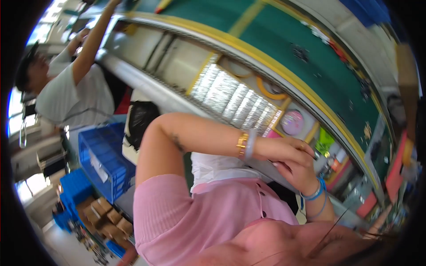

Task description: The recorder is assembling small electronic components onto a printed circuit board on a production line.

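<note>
My left hand [284, 150] and my right hand [301, 174] meet in front of my chest, right of the picture's middle. Bent fingers of the left hand lie over and against the right hand. The right hand's fingers are curled up toward them. Whatever they may hold between them is hidden. A gold bracelet [242, 144] and a pale bangle [250, 143] circle my left wrist. Blue bands [317, 189] are around my right wrist.
A green-topped workbench [284, 37] with yellow edging runs diagonally across, small dark parts on it. Its lower shelf holds silvery wrapped rolls [235, 95] and a round pink box [293, 122]. At left are a blue crate [106, 159], brown cartons [104, 213] and another person [75, 93], arm raised.
</note>
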A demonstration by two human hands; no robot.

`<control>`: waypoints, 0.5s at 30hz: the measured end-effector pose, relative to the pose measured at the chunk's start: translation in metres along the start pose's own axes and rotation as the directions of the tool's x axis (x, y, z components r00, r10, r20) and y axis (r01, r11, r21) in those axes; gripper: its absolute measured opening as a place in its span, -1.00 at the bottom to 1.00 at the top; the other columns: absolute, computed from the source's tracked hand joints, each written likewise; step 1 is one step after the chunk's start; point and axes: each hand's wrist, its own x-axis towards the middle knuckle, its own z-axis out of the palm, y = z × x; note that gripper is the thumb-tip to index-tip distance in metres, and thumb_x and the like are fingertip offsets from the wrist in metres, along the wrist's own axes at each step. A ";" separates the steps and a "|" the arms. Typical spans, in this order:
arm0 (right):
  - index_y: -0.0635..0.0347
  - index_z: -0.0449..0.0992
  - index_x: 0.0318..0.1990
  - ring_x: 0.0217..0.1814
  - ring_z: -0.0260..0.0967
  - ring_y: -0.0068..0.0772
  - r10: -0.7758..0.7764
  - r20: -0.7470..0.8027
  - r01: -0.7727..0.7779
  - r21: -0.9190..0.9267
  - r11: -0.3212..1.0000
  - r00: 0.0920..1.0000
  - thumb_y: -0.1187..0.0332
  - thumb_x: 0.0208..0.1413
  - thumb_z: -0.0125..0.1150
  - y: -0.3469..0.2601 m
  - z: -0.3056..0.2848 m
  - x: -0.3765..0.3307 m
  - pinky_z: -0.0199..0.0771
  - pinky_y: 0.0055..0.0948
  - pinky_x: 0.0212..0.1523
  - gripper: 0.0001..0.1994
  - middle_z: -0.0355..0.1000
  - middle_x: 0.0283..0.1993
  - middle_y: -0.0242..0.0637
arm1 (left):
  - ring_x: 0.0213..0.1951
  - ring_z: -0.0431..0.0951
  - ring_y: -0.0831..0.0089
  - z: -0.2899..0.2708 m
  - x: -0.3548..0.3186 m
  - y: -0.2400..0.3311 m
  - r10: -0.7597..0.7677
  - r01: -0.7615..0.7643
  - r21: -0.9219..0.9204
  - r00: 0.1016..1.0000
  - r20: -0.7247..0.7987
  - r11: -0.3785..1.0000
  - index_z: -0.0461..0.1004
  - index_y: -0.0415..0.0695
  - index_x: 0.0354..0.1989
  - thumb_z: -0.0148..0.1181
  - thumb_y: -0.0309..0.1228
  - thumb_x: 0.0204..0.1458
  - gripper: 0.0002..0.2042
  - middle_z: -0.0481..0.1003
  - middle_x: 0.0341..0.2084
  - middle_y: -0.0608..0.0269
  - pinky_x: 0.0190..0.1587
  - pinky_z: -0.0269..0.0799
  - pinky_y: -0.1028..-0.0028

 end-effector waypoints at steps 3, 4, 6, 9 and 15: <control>0.20 0.54 -0.23 -0.21 0.42 -0.13 -0.001 -0.004 0.002 0.049 0.999 1.000 0.34 -0.11 0.27 0.001 -0.002 0.003 0.40 -0.22 -0.18 -0.75 0.46 -0.28 -0.16 | 0.04 0.29 0.54 -0.001 -0.002 0.017 -0.077 0.072 0.109 0.996 0.043 0.991 0.15 -0.31 0.18 0.07 -0.23 0.09 -0.45 0.32 -0.01 0.18 0.08 0.22 0.55; 0.22 0.52 -0.21 -0.19 0.41 -0.14 0.014 -0.032 -0.012 0.068 0.998 0.999 0.33 -0.10 0.26 -0.001 0.001 0.002 0.40 -0.21 -0.16 -0.73 0.46 -0.25 -0.15 | 0.06 0.28 0.52 0.000 -0.004 0.021 -0.115 0.110 0.111 0.992 0.043 0.988 0.16 -0.31 0.18 0.08 -0.24 0.08 -0.45 0.32 0.01 0.16 0.10 0.21 0.53; 0.24 0.51 -0.19 -0.17 0.41 -0.14 0.096 -0.111 -0.092 0.047 0.995 0.989 0.33 -0.08 0.24 0.004 0.002 0.003 0.39 -0.21 -0.14 -0.72 0.45 -0.23 -0.14 | 0.08 0.28 0.49 -0.003 0.002 0.025 -0.147 0.140 0.111 0.987 0.060 0.984 0.14 -0.30 0.19 0.09 -0.29 0.06 -0.45 0.31 0.04 0.15 0.14 0.17 0.50; 0.27 0.49 -0.16 -0.15 0.41 -0.14 0.005 -0.131 -0.007 -0.014 1.000 0.991 0.34 -0.05 0.21 0.004 0.001 -0.003 0.40 -0.22 -0.12 -0.71 0.44 -0.22 -0.12 | 0.08 0.27 0.50 0.001 0.003 0.034 -0.201 0.193 0.160 0.979 0.039 0.968 0.12 -0.29 0.20 0.12 -0.29 0.04 -0.42 0.28 0.05 0.17 0.15 0.17 0.51; 0.21 0.49 -0.36 -0.26 0.43 -0.11 -0.018 -0.221 0.065 0.209 0.976 0.975 0.35 -0.09 0.17 0.015 0.013 -0.007 0.39 -0.20 -0.25 -0.85 0.46 -0.37 -0.13 | 0.14 0.25 0.44 0.005 0.005 0.026 -0.290 0.297 0.118 0.954 -0.072 0.948 0.12 -0.32 0.20 0.03 -0.34 0.08 -0.47 0.27 0.09 0.13 0.20 0.09 0.48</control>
